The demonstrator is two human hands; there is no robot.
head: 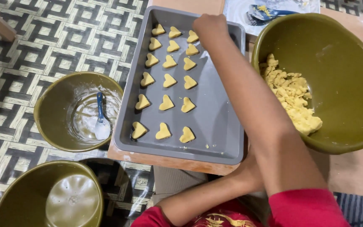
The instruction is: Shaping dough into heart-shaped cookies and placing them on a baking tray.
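Note:
A grey baking tray lies on a low wooden table. Several yellow heart-shaped dough pieces stand on it in three columns along its left half. My right hand reaches across to the tray's far end, fingers curled down beside the top row's last heart. Whatever is under the fingers is hidden. My left forearm crosses below the tray's near edge. That hand is hidden behind my right arm.
A large olive bowl with crumbly yellow dough sits right of the tray. Left on the woven mat are an olive bowl holding a floury blue-handled spoon and another olive bowl. A blue spoon lies beyond the tray.

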